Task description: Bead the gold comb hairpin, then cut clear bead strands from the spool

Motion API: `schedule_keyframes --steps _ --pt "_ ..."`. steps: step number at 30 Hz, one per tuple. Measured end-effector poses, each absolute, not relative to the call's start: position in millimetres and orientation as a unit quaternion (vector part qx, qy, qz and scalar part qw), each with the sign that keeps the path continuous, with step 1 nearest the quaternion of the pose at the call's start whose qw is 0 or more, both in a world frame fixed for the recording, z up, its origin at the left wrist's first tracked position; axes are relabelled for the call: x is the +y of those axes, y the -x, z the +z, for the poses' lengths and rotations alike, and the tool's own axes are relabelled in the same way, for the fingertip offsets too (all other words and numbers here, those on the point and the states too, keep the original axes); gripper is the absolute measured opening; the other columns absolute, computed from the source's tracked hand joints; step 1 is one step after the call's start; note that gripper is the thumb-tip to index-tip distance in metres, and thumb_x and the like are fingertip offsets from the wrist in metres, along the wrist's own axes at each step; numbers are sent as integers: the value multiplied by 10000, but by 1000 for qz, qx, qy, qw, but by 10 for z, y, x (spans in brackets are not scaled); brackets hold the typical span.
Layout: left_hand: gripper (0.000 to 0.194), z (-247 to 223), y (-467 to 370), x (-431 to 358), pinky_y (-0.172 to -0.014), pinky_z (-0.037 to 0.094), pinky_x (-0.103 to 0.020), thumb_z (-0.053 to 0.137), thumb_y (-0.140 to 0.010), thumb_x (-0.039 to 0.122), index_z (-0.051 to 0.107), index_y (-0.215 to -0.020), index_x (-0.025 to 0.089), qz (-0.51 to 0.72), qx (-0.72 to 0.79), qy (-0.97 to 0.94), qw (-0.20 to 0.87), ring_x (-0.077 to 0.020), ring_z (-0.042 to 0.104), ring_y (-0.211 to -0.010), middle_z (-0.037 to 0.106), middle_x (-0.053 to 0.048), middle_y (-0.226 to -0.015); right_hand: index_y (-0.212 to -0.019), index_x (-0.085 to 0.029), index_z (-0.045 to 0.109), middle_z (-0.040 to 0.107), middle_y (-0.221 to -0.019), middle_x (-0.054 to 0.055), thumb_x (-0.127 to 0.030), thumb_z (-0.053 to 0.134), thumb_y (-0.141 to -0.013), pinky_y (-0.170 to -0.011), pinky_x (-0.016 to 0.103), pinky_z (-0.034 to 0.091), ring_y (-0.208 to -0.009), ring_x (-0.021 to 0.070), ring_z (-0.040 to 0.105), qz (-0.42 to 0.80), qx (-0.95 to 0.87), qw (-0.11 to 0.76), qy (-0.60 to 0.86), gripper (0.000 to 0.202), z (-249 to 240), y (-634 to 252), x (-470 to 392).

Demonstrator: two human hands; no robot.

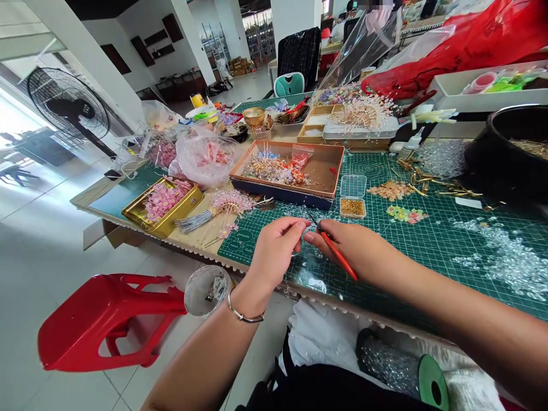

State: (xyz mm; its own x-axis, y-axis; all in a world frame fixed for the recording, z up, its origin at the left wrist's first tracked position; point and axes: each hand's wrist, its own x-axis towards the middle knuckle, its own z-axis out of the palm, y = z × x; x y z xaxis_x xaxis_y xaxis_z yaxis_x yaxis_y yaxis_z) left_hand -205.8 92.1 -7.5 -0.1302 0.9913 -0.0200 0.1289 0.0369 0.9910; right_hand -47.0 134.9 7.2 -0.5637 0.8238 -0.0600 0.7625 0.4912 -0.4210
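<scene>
My left hand (278, 245), with a bracelet on its wrist, is pinched closed above the green cutting mat (244, 242); what sits between its fingertips is too small to make out. Close on its right, my right hand (349, 242) is closed around red-handled pliers (338, 254), whose dark tips point up and left towards my left fingertips. Behind the hands are an orange-rimmed tray (321, 165) of beaded pieces and a small clear box of gold beads (353, 208). Pink beaded flowers (231, 201) lie to the left.
A gold tin (184, 208) of pink flowers stands near the left table edge. Clear beads (509, 260) are spread at the right, before a black pot (505, 160). Below the table are a red stool (85, 325), a white bucket (208, 290) and a green-ended spool (432, 382).
</scene>
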Motion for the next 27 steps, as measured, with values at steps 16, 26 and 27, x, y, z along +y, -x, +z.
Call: schedule_keyframes --steps 16,26,27 --pt "339 127 2150 387 -572 446 -227 508 -889 427 650 -963 128 398 410 -441 692 -112 595 -614 627 -45 -695 -833 -236 558 518 -565 -45 -394 526 -831 -457 219 370 -478 90 472 293 -782 335 436 161 606 27 918" --pt "185 83 2320 -2 -532 377 -197 618 -818 314 662 -870 142 361 495 -467 638 -81 537 -590 610 -14 -685 -769 -201 522 489 -467 -13 -265 525 -823 -434 285 322 -399 86 447 298 -656 379 580 85 824 -341 762" --pt "181 104 2319 -17 -534 376 -199 619 -814 313 662 -863 145 358 501 -471 631 -81 536 -590 611 -13 -686 -770 -201 514 478 -461 -18 -270 520 -825 -429 285 310 -392 83 436 309 -649 377 584 88 804 -343 764"
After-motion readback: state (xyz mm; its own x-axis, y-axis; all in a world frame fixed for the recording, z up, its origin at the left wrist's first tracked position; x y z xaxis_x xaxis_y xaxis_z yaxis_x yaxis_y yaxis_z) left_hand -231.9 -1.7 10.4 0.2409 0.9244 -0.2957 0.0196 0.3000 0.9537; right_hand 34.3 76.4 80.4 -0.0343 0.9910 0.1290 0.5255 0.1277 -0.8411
